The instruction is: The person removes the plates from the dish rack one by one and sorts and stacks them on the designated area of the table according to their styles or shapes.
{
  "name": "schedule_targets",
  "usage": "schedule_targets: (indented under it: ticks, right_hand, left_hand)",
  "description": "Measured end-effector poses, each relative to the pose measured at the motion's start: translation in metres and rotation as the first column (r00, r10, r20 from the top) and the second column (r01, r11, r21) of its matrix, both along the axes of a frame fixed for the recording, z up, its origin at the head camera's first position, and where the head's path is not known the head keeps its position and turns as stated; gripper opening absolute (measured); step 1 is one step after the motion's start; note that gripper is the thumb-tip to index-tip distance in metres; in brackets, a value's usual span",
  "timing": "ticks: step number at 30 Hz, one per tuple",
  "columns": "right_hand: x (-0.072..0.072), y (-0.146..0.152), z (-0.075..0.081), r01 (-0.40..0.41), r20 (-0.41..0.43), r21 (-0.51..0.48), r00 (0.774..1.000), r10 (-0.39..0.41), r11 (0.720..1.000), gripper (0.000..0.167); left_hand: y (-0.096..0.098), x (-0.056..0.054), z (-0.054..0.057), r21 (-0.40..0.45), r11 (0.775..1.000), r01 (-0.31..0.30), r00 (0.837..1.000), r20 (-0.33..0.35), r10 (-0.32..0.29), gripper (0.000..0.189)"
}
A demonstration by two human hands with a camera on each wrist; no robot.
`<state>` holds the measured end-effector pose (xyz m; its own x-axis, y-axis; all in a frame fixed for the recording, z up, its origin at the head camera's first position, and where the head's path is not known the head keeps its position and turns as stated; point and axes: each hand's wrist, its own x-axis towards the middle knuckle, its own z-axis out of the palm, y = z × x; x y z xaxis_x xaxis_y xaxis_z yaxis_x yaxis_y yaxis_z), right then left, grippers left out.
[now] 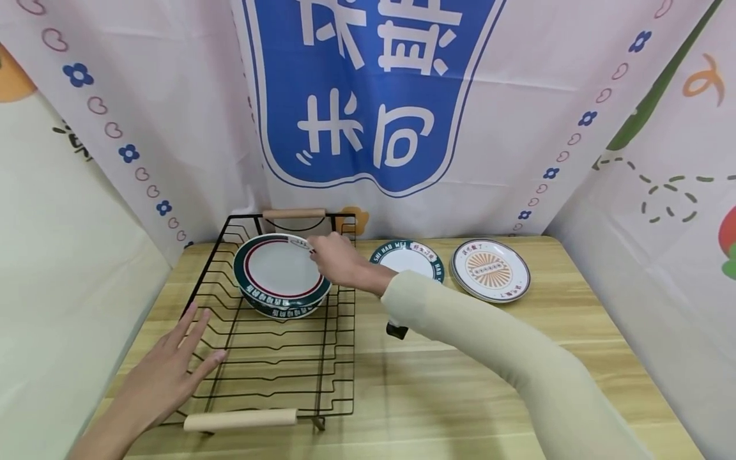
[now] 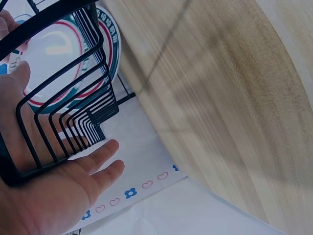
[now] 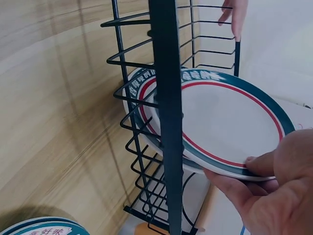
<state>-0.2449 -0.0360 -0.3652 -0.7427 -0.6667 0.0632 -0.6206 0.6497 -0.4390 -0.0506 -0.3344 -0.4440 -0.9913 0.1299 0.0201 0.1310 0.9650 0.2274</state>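
Observation:
My right hand [image 1: 339, 260] pinches the rim of a white plate [image 1: 282, 268] with a dark green border and a red ring, thumb on top and fingers beneath in the right wrist view. This plate leans at the back of a black wire dish rack [image 3: 166, 122], overlapping a similar plate [image 3: 142, 90] behind it. My left hand [image 1: 163, 374] is at the rack's left side, fingers spread and nearly straight. In the left wrist view, its fingers lie along the rack's side wires, holding no plate.
Right of the rack, a green-rimmed stack of plates [image 1: 402, 259] and a stack with an orange sunburst [image 1: 490, 271] stand on the wooden table [image 1: 448, 396]. The rack has wooden handles, the near one [image 1: 241, 420] at the front. A printed cloth [image 1: 517, 108] hangs behind.

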Motion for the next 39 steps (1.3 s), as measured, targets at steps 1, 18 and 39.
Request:
schedule_targets:
  ticks: [1, 18, 39]
  right_hand:
    - [0.000, 0.002, 0.002, 0.008, 0.006, -0.027, 1.000, -0.008, 1.000, 0.029]
    - [0.009, 0.068, 0.036, 0.087, -0.011, -0.274, 0.996, -0.093, 0.958, 0.022]
    - [0.028, 0.205, 0.055, 0.295, 0.010, -0.192, 0.954, -0.299, 0.936, 0.019]
  left_hand:
    - [-0.001, 0.000, 0.000, -0.003, 1.000, -0.001, 1.000, -0.001, 0.001, 0.088]
    - [0.000, 0.001, 0.000, 0.012, 1.000, 0.004, 1.000, -0.004, -0.004, 0.088]
    - [-0.003, -0.001, 0.001, 0.016, 1.000, 0.021, 1.000, -0.011, -0.021, 0.089]
